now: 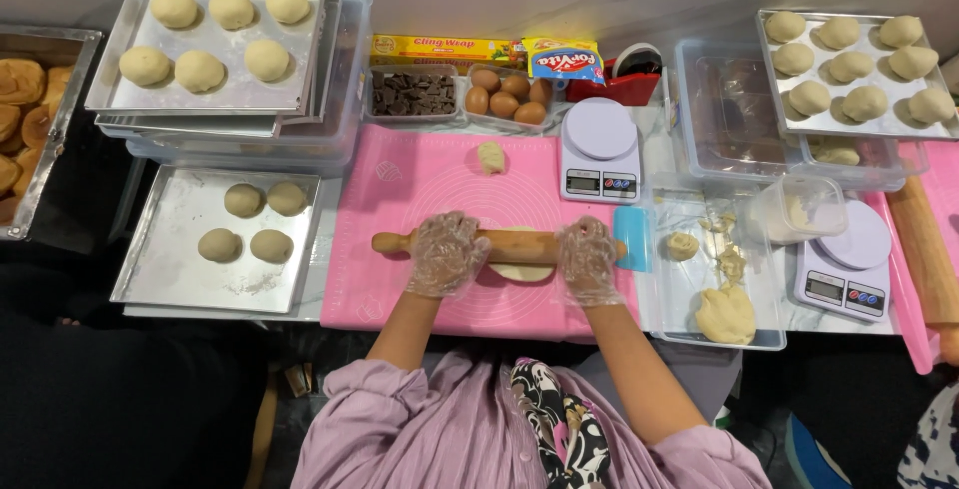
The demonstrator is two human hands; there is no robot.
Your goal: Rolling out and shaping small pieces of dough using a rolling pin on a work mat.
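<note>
Both gloved hands, left hand [445, 252] and right hand [587, 259], grip the stiff wooden rolling pin [499, 245] near its ends over soft, pliable dough [519, 271] between them.

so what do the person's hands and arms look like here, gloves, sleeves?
Both the left hand and right hand wear thin, clear, crinkly disposable plastic gloves that end at the wrist. The forearms are bare. Loose pleated lilac sleeves are pushed up near the elbows. No watch or jewellery shows.
</note>
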